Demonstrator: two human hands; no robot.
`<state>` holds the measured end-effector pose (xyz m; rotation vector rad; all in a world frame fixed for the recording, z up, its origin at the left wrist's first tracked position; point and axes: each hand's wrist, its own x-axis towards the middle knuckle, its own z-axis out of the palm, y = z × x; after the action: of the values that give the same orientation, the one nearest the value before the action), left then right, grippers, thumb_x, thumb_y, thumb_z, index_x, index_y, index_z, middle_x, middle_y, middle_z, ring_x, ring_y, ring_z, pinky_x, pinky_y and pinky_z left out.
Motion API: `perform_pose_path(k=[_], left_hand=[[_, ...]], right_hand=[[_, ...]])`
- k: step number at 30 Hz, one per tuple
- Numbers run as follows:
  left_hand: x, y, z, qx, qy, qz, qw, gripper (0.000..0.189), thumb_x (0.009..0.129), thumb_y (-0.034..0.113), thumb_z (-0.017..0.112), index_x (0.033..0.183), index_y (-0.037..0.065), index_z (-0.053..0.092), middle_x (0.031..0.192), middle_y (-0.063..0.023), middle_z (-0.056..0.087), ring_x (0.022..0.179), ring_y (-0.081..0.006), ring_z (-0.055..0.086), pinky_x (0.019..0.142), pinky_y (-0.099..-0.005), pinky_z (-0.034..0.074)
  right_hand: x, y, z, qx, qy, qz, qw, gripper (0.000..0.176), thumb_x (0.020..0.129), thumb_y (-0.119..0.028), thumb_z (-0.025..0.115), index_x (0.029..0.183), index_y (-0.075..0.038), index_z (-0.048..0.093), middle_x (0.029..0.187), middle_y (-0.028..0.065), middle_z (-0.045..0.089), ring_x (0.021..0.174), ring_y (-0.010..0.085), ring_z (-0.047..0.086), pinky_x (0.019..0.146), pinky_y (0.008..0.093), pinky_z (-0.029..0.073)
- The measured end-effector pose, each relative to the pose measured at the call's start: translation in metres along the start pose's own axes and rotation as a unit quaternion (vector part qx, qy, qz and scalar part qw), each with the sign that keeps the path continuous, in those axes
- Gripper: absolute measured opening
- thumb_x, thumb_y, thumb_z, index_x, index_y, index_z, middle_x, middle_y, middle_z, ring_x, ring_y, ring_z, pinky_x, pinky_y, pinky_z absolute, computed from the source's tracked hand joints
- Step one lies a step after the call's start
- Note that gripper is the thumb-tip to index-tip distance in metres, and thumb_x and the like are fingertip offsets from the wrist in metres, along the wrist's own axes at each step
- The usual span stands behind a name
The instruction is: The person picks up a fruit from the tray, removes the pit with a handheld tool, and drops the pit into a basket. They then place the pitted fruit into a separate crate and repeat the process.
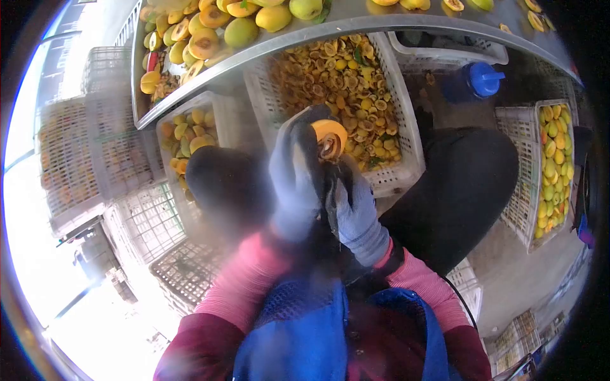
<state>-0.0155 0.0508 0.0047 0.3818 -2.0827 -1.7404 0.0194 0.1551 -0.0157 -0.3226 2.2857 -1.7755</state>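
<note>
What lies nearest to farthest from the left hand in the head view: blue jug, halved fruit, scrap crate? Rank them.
1. The halved fruit: held in the left hand, at its fingertips.
2. The scrap crate: just beyond the hand, below the table edge.
3. The blue jug: farthest, off to the upper right.

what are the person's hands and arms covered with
The left hand and right hand wear grey-blue knit gloves; the left looks blurred. The sleeves are pink and finely ribbed at the forearms, dark red higher up.
</note>
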Motion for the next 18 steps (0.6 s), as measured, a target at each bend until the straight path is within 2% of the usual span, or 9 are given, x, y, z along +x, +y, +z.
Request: perform_pose_path(k=[4, 8, 10, 11, 12, 14, 16, 17, 18], left_hand=[[-0.001, 0.000, -0.003, -0.001, -0.030, -0.014, 0.999, 0.033, 0.094, 0.024, 0.042, 0.106, -0.005, 0.055, 0.096, -0.0125, 0.060, 0.086, -0.0173, 0.057, 0.076, -0.0279, 0.046], [0.002, 0.007, -0.010, 0.008, -0.079, -0.096, 0.992, 0.026, 0.091, 0.017, 0.044, 0.105, -0.001, 0.056, 0.090, -0.0096, 0.060, 0.083, -0.0142, 0.057, 0.074, -0.0256, 0.045], [0.001, 0.006, -0.016, 0.036, -0.119, -0.119, 0.985, 0.027, 0.093, 0.017, 0.042, 0.108, -0.003, 0.055, 0.096, -0.0069, 0.059, 0.086, -0.0124, 0.054, 0.079, -0.0254, 0.044], [0.002, 0.004, -0.019, 0.051, -0.139, -0.128, 0.981, 0.028, 0.094, 0.017, 0.042, 0.109, -0.004, 0.054, 0.099, -0.0055, 0.059, 0.088, -0.0114, 0.053, 0.081, -0.0253, 0.043], [0.002, -0.001, -0.019, 0.033, -0.137, -0.103, 0.985, 0.028, 0.094, 0.017, 0.044, 0.109, -0.004, 0.054, 0.097, -0.0038, 0.059, 0.086, -0.0095, 0.052, 0.079, -0.0237, 0.043], [0.009, -0.004, -0.026, 0.005, -0.186, -0.167, 0.968, 0.028, 0.093, 0.018, 0.046, 0.109, -0.004, 0.054, 0.096, -0.0035, 0.059, 0.087, -0.0094, 0.052, 0.079, -0.0233, 0.043], [0.018, 0.009, -0.029, -0.053, -0.236, -0.225, 0.944, 0.031, 0.093, 0.021, 0.048, 0.110, -0.004, 0.053, 0.096, -0.0032, 0.059, 0.087, -0.0094, 0.053, 0.078, -0.0234, 0.044], [0.029, 0.005, -0.038, -0.073, -0.308, -0.253, 0.914, 0.033, 0.093, 0.022, 0.048, 0.113, -0.003, 0.053, 0.097, -0.0039, 0.059, 0.089, -0.0106, 0.054, 0.077, -0.0259, 0.045], [0.031, 0.007, -0.043, 0.009, -0.335, -0.052, 0.941, 0.033, 0.093, 0.023, 0.049, 0.113, -0.003, 0.052, 0.095, -0.0039, 0.059, 0.086, -0.0104, 0.055, 0.075, -0.0261, 0.046]], right_hand=[[0.003, 0.001, -0.008, 0.087, -0.061, 0.037, 0.994, 0.040, 0.093, -0.019, 0.041, 0.125, 0.005, 0.039, 0.110, 0.0188, 0.051, 0.095, 0.0272, 0.053, 0.085, 0.0352, 0.042], [0.003, -0.006, -0.013, 0.148, -0.070, 0.088, 0.983, 0.032, 0.090, -0.016, 0.044, 0.117, 0.003, 0.046, 0.104, 0.0213, 0.057, 0.096, 0.0347, 0.055, 0.086, 0.0407, 0.042], [-0.001, 0.000, -0.008, 0.153, -0.049, 0.086, 0.983, 0.029, 0.091, -0.018, 0.045, 0.113, 0.001, 0.049, 0.095, 0.0161, 0.059, 0.084, 0.0283, 0.057, 0.076, 0.0368, 0.046], [0.000, 0.000, -0.007, 0.199, -0.058, 0.123, 0.971, 0.028, 0.091, -0.020, 0.046, 0.110, 0.000, 0.050, 0.090, 0.0131, 0.059, 0.077, 0.0248, 0.057, 0.070, 0.0342, 0.046], [0.000, 0.000, -0.006, 0.243, -0.063, 0.161, 0.954, 0.026, 0.092, -0.022, 0.046, 0.108, -0.001, 0.052, 0.085, 0.0101, 0.059, 0.071, 0.0212, 0.057, 0.064, 0.0316, 0.046], [0.003, -0.004, -0.011, 0.400, -0.111, 0.311, 0.855, 0.024, 0.093, -0.026, 0.047, 0.102, -0.005, 0.054, 0.074, 0.0034, 0.058, 0.057, 0.0135, 0.054, 0.050, 0.0251, 0.044], [0.007, -0.010, -0.015, 0.474, -0.158, 0.346, 0.794, 0.033, 0.092, -0.038, 0.044, 0.095, -0.007, 0.055, 0.065, 0.0024, 0.052, 0.046, 0.0108, 0.046, 0.041, 0.0227, 0.036], [0.011, -0.013, -0.016, 0.510, -0.181, 0.361, 0.759, 0.039, 0.092, -0.045, 0.042, 0.091, -0.009, 0.056, 0.060, 0.0018, 0.049, 0.041, 0.0094, 0.042, 0.036, 0.0214, 0.032], [0.013, -0.017, -0.016, 0.524, -0.195, 0.388, 0.733, 0.040, 0.092, -0.047, 0.041, 0.087, -0.009, 0.055, 0.058, 0.0007, 0.046, 0.038, 0.0090, 0.038, 0.034, 0.0217, 0.030]])
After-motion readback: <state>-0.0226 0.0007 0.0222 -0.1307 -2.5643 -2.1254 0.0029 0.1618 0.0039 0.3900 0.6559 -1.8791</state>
